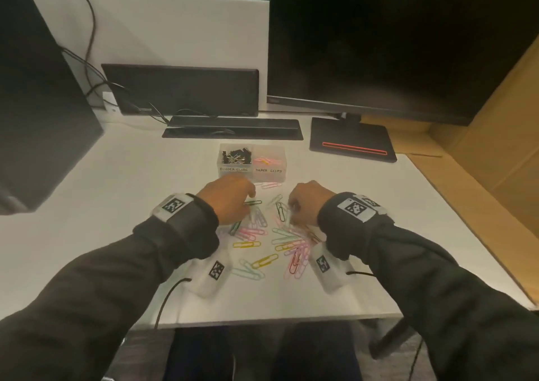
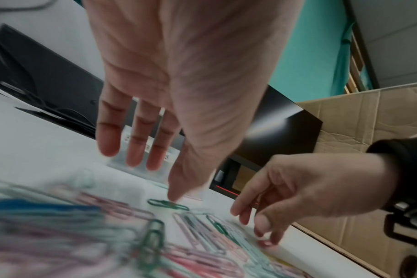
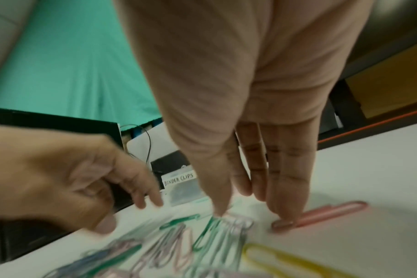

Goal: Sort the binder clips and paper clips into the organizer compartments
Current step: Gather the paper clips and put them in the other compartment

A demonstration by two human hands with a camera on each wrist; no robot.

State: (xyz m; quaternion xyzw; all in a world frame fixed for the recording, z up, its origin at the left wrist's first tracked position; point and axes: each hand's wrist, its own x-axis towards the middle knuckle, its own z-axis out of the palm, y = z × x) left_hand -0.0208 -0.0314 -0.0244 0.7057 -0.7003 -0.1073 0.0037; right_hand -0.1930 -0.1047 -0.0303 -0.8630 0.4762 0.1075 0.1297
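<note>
A clear two-compartment organizer stands at mid-table; its left compartment holds black binder clips, its right one pastel paper clips. Several coloured paper clips lie scattered in front of it. My left hand hovers over the pile with fingers straight, its thumb tip touching a dark green paper clip. My right hand also has straight fingers: the thumb tip rests on a bunch of clips and the fingertips press a pink clip. Neither hand holds anything.
A black keyboard tray and a monitor base sit behind the organizer. A dark computer case stands at the left, and a cardboard box at the right. The table's front edge is close below the pile.
</note>
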